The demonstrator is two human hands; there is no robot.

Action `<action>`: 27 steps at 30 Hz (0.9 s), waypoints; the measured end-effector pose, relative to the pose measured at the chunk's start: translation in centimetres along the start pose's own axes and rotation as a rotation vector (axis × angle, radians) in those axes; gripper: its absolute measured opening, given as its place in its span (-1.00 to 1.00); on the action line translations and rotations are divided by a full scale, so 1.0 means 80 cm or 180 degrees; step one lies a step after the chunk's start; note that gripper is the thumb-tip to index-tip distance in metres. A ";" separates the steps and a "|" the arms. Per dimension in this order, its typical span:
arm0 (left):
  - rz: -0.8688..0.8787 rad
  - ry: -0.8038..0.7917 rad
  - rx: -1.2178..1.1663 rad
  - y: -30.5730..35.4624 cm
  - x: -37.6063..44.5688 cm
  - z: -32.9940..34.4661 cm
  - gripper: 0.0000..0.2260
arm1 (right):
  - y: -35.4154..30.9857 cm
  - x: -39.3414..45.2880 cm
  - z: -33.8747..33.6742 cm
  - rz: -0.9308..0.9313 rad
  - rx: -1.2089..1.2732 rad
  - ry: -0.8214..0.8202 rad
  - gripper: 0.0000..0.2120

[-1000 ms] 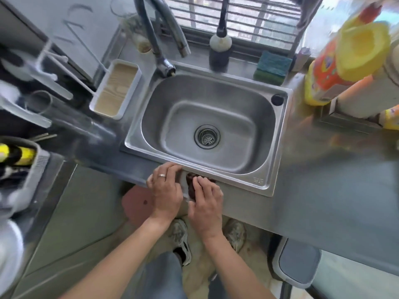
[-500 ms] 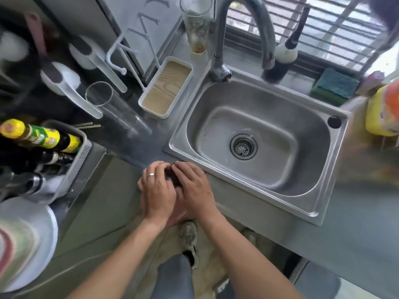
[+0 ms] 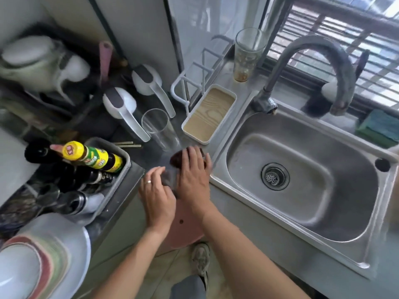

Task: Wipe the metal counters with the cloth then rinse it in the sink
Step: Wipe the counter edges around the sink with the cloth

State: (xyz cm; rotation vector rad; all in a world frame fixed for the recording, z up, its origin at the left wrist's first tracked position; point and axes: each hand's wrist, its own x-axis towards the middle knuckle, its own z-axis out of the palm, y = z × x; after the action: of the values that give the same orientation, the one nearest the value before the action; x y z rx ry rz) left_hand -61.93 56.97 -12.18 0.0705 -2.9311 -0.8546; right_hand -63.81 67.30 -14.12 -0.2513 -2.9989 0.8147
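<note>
A dark brown cloth (image 3: 176,159) lies on the metal counter (image 3: 151,157) just left of the steel sink (image 3: 302,180). My right hand (image 3: 193,174) presses flat on the cloth with straight fingers, and only the cloth's far left edge shows. My left hand (image 3: 156,190), with a ring on one finger, sits beside it at the counter's front edge, fingers loosely bent toward the cloth; whether they touch it I cannot tell. The sink basin holds nothing, and the grey tap (image 3: 313,67) arches over it.
A clear glass (image 3: 157,128) and a white tray (image 3: 208,114) stand right behind the cloth. A grey basket of bottles (image 3: 86,167) sits to the left, white plates (image 3: 43,255) at lower left. A green sponge (image 3: 377,128) lies behind the sink.
Both hands and the cloth have slid left along the counter's front edge, from the sink's front rim to the strip left of the sink. The right hand now reaches farther back.
</note>
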 end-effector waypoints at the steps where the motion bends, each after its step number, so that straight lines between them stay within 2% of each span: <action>1: -0.0007 -0.0037 0.0018 -0.006 0.008 -0.001 -0.53 | -0.008 0.003 0.007 -0.0072 0.0045 -0.0023 -0.38; 4: 0.0053 -0.0153 -0.0034 -0.019 0.023 -0.005 -0.53 | -0.013 0.009 0.023 -0.0340 0.0269 -0.0042 -0.45; 8: 0.0126 -0.0270 -0.0075 -0.026 0.031 -0.011 -0.63 | 0.009 -0.008 0.016 -0.0984 0.0383 -0.0379 -0.58; 10: 0.0176 -0.0286 0.0008 -0.024 0.030 -0.012 -0.66 | 0.015 -0.011 0.003 -0.1055 0.0454 -0.0313 -0.68; 12: 0.0204 -0.0266 0.0083 -0.021 0.028 -0.009 -0.66 | 0.015 -0.005 -0.005 -0.0758 0.0453 0.0031 -0.71; 14: 0.0152 -0.0241 0.0134 -0.017 0.026 -0.006 -0.65 | 0.014 0.007 -0.004 -0.0080 0.0198 0.0349 -0.64; 16: 0.0079 -0.0194 0.0155 -0.012 0.026 -0.002 -0.64 | 0.010 0.013 0.000 0.0202 -0.0042 0.0291 -0.56; 21: -0.0046 -0.0085 0.0165 -0.004 0.019 0.006 -0.64 | 0.033 -0.029 -0.001 -0.1036 0.0578 -0.0382 -0.61; 23: -0.0084 -0.0008 0.0109 0.001 0.014 0.011 -0.67 | 0.045 -0.030 -0.016 -0.1251 0.0820 -0.0417 -0.68; 25: -0.0249 0.0091 -0.0024 0.008 0.012 0.017 -0.67 | 0.054 -0.008 -0.024 -0.0978 0.0767 -0.0008 -0.71; 27: -0.0505 0.0187 -0.0136 0.018 0.011 0.022 -0.65 | 0.062 0.012 -0.027 -0.0390 0.0430 0.0306 -0.65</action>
State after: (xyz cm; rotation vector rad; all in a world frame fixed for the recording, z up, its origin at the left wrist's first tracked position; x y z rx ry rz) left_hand -63.04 59.07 -12.81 0.3234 -2.8811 -0.9187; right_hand -63.87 72.75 -14.73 -0.0991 -2.8229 0.9578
